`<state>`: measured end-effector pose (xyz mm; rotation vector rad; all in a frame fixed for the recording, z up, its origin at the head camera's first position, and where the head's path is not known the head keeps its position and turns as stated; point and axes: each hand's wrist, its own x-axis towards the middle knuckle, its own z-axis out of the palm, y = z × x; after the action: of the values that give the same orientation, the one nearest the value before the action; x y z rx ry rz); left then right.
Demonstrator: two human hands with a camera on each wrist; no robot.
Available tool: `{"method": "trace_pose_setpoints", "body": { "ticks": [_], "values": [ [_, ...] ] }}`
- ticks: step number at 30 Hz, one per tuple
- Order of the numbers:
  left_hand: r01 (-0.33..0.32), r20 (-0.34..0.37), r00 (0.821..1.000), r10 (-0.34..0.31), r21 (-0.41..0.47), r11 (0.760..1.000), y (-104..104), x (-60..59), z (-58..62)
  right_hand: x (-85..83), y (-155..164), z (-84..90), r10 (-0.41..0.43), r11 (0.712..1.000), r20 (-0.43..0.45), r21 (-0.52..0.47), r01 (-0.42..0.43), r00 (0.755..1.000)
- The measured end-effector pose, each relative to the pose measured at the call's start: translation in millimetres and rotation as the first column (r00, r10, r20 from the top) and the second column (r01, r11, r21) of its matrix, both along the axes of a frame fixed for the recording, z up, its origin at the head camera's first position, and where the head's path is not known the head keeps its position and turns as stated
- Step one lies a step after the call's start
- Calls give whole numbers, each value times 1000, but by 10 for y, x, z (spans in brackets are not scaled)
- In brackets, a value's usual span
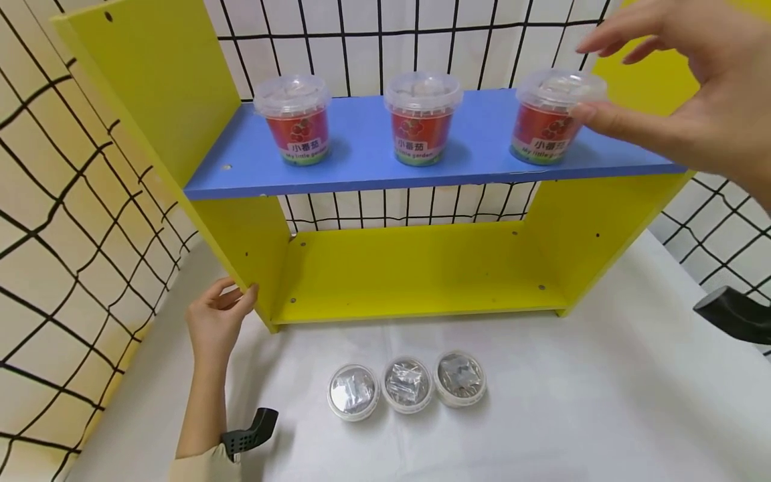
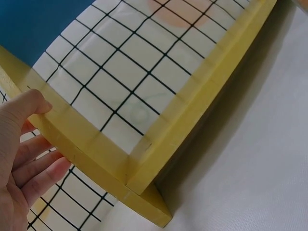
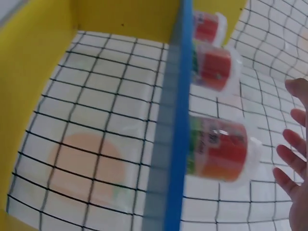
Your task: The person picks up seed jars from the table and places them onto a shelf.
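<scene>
Three plastic cups with clear domed lids and red tomato labels stand in a row on the blue shelf board [image 1: 361, 175]: a left cup [image 1: 299, 134], a middle cup [image 1: 421, 130] and a right cup [image 1: 545, 134]. My right hand [image 1: 693, 94] is beside the right cup, thumb and fingers spread; its thumb overlaps that cup in the head view. In the right wrist view a gap shows between the fingers and the nearest cup [image 3: 221, 149]. Low on the shelf unit, my left hand [image 1: 218, 314] pinches the front edge of the yellow left side panel [image 2: 79, 149].
In front of the unit, three small round tubs with silvery packets inside sit on the white table: a left tub [image 1: 353, 393], a middle tub [image 1: 407, 385] and a right tub [image 1: 460, 378]. Black wire grid [image 1: 78, 201] lines the left side, back and right.
</scene>
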<state>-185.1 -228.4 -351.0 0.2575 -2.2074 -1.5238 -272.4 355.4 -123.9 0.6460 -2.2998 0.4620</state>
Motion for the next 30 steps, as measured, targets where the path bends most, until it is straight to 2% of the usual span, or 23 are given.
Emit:
{"method": "trace_pose_setpoints", "body": {
  "ticks": [1,3,4,5,6,9,11,12,14,16,19,23,27,30],
  "values": [
    [1,-1,1000,-1,3,1000,0,-2,-1,-164,169,-91,26,1000,-33,12,-25,999],
    [2,-1,1000,-2,5,1000,0,-3,-3,-51,86,-192,94,995,-67,33,-92,993],
    [1,-2,1000,-1,6,1000,0,-3,-2,-101,137,-270,121,990,-118,82,-112,986],
    [1,-3,1000,-1,7,1000,-1,-2,-1,-12,34,-313,182,981,-136,91,-171,974],
    [2,-6,1000,-2,10,1000,-1,-1,1,111,-110,-353,250,966,-152,109,-235,956],
    [2,-9,1000,-1,15,1000,-3,0,6,632,-700,-420,401,911,-195,185,-368,895],
    [2,-7,1000,-2,20,1000,-2,1,6,960,-1103,-441,465,882,-216,200,-427,858],
    [0,-3,1000,0,22,1000,-2,1,5,1093,-1260,-446,479,874,-217,203,-441,850],
    [-2,3,1000,2,22,1000,0,1,3,1289,-1477,-457,488,870,-206,197,-453,848],
    [-2,9,1000,2,25,1000,7,-3,1,1396,-1587,-494,490,869,-184,175,-462,852],
    [-4,10,1000,4,33,999,20,-18,9,1465,-1610,-624,486,871,-146,156,-465,861],
    [-5,4,1000,5,42,999,26,-24,34,1535,-1565,-889,476,878,-96,116,-465,874],
    [-1,-4,1000,1,58,998,24,-12,41,1619,-1530,-1174,421,899,25,122,-421,907],
    [6,-8,1000,-5,73,997,25,-1,23,1679,-1529,-1379,360,912,146,153,-380,922]
  ]
}}
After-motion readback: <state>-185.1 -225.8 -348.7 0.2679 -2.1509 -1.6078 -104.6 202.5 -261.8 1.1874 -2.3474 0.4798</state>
